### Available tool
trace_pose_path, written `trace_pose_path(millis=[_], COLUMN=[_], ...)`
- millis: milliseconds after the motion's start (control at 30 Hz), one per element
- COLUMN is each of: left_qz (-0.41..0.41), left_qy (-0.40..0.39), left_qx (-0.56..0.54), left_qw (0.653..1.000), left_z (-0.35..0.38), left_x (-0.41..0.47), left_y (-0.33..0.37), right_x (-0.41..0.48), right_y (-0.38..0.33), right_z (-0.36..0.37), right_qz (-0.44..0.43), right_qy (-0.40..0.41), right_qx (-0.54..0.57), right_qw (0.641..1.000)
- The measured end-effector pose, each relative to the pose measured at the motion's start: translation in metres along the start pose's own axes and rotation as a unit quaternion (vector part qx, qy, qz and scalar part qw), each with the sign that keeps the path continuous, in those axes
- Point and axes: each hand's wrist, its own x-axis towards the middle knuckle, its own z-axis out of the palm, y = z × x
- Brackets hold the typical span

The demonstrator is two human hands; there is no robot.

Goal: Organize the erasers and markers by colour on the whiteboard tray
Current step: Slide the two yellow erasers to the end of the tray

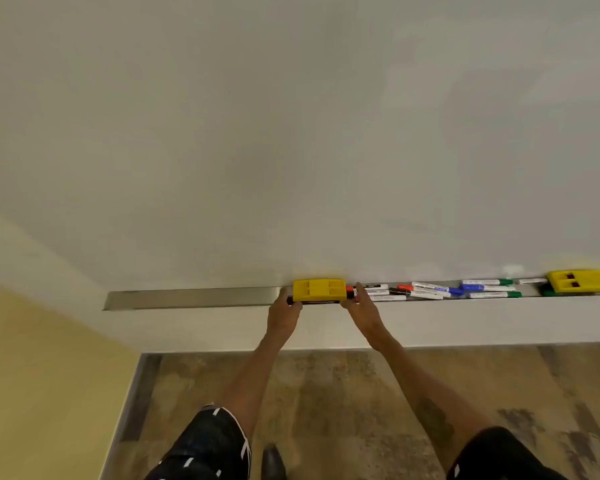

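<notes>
Outstretched, left hand (283, 315) and right hand (362, 308), fingers apparently clamping yellow eraser (319, 290) ends, on tray (194, 297)

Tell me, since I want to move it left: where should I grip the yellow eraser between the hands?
Probably grip the eraser by its two short ends, from the front, where the left hand and right hand sit. It lies lengthwise in the tray, whiteboard behind.

Markers (430, 292) between two erasers (319, 290) on tray (194, 298)
</notes>
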Motion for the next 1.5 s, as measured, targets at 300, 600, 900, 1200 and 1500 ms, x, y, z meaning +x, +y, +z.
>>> trace_pose_path(millis=[300, 600, 900, 1200, 1500], left_qz=[0.025, 0.052, 0.044, -0.006, -0.037], left_qy=[-0.032, -0.018, 0.082, 0.161, 0.196], left_qx=[-0.021, -0.058, -0.078, -0.059, -0.131], left_qw=[0.999, 0.997, 0.993, 0.985, 0.971], left_z=[0.007, -0.001, -0.066, -0.164, -0.248], left_x=[0.031, 0.035, 0.030, 0.049, 0.076], left_y=[-0.010, -0.018, -0.058, -0.124, -0.172], right_x=[0.037, 0.044, 0.020, 0.022, 0.045], right_y=[0.020, 0.020, -0.007, -0.043, -0.079], right_z=[0.025, 0.046, 0.119, 0.232, 0.334], right_qz=[-0.014, -0.008, -0.064, -0.077, -0.022], right_qy=[0.008, 0.040, 0.008, -0.108, -0.216], right_qx=[0.031, 0.064, 0.090, 0.105, 0.108], right_qw=[0.999, 0.997, 0.994, 0.986, 0.970])
